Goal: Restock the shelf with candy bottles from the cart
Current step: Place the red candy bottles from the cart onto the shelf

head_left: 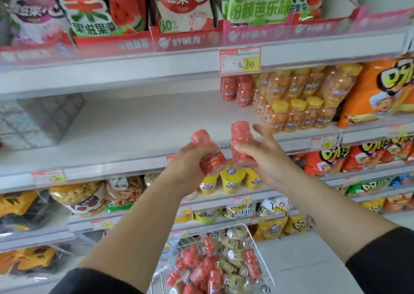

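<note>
Here, on the head view, my left hand [190, 161] is curled round one red candy bottle [209, 157], tilted with its cap up and to the left. My right hand [266, 159] grips a second red bottle [242, 145], nearly upright. Both hover at the front edge of the shelf [134, 123]. Two shelved red bottles [237, 89] stand at its back, just beside the orange bottles [298, 105]. Below, the cart [257, 249] holds a heap of red bottles [201, 264].
</note>
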Action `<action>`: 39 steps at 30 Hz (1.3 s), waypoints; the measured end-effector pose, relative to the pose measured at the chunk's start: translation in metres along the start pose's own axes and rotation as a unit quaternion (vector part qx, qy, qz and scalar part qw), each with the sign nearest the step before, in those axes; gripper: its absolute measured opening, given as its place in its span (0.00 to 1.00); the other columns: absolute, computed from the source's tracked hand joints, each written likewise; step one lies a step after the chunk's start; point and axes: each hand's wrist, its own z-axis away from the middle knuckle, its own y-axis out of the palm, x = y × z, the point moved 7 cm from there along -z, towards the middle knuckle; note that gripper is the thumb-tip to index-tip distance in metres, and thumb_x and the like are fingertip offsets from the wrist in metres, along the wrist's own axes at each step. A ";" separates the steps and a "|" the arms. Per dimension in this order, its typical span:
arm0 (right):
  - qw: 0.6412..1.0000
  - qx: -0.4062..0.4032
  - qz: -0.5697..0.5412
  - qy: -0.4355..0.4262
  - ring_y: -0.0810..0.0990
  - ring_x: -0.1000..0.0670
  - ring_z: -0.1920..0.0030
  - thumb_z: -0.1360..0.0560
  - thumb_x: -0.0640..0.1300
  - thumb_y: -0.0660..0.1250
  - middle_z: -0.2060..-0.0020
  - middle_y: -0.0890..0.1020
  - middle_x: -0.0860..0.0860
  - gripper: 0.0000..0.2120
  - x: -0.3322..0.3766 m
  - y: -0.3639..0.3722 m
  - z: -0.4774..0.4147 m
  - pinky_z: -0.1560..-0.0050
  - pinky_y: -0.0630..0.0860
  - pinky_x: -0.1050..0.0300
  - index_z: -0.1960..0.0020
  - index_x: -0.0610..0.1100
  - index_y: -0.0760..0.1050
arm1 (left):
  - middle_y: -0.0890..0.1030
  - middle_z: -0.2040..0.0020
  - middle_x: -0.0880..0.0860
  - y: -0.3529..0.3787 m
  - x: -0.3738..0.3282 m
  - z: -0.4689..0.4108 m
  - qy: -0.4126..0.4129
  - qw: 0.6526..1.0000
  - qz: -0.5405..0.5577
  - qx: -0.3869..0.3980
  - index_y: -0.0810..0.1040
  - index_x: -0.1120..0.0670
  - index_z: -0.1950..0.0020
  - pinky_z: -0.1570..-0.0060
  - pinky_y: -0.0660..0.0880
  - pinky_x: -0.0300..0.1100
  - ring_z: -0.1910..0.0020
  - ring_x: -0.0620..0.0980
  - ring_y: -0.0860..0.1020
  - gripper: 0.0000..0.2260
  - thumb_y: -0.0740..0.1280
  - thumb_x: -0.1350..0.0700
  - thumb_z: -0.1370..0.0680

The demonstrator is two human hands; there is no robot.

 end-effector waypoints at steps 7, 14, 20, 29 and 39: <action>0.962 -0.055 0.247 -0.104 0.82 0.52 0.48 0.34 0.44 0.77 0.45 0.82 0.54 0.34 0.033 -0.022 -0.090 0.46 0.81 0.43 0.32 0.56 0.68 | 0.80 0.50 0.51 0.010 -0.050 -0.074 0.173 0.955 -0.220 -0.094 0.73 0.57 0.35 0.52 0.80 0.51 0.55 0.49 0.80 0.29 0.75 0.65 0.34; 0.907 -0.105 0.371 -0.167 0.78 0.46 0.45 0.31 0.39 0.74 0.45 0.80 0.48 0.28 0.027 -0.031 -0.141 0.43 0.75 0.49 0.34 0.49 0.69 | 0.77 0.51 0.40 0.023 -0.052 -0.119 0.210 0.885 -0.398 -0.122 0.71 0.45 0.40 0.67 0.75 0.29 0.59 0.39 0.78 0.26 0.71 0.69 0.29; 0.910 -0.114 0.372 -0.146 0.78 0.43 0.42 0.28 0.40 0.71 0.41 0.79 0.46 0.28 0.020 -0.037 -0.158 0.41 0.76 0.46 0.30 0.47 0.66 | 0.79 0.49 0.43 0.019 -0.048 -0.133 0.212 0.870 -0.421 -0.144 0.71 0.47 0.37 0.51 0.78 0.41 0.50 0.48 0.80 0.27 0.71 0.68 0.31; 0.825 -0.006 0.540 -0.166 0.63 0.44 0.27 0.24 0.47 0.69 0.28 0.67 0.45 0.35 0.003 -0.035 -0.085 0.27 0.61 0.50 0.23 0.40 0.59 | 0.75 0.36 0.52 0.004 -0.041 -0.109 0.211 0.816 -0.486 -0.230 0.72 0.56 0.35 0.47 0.73 0.41 0.42 0.48 0.78 0.18 0.71 0.59 0.24; 0.693 0.045 0.697 -0.181 0.66 0.44 0.30 0.20 0.49 0.55 0.33 0.75 0.53 0.19 -0.002 -0.013 -0.121 0.33 0.64 0.44 0.32 0.48 0.72 | 0.60 0.25 0.49 0.019 -0.019 -0.112 0.102 0.665 -0.724 -0.151 0.70 0.41 0.28 0.33 0.65 0.52 0.30 0.54 0.68 0.20 0.61 0.50 0.20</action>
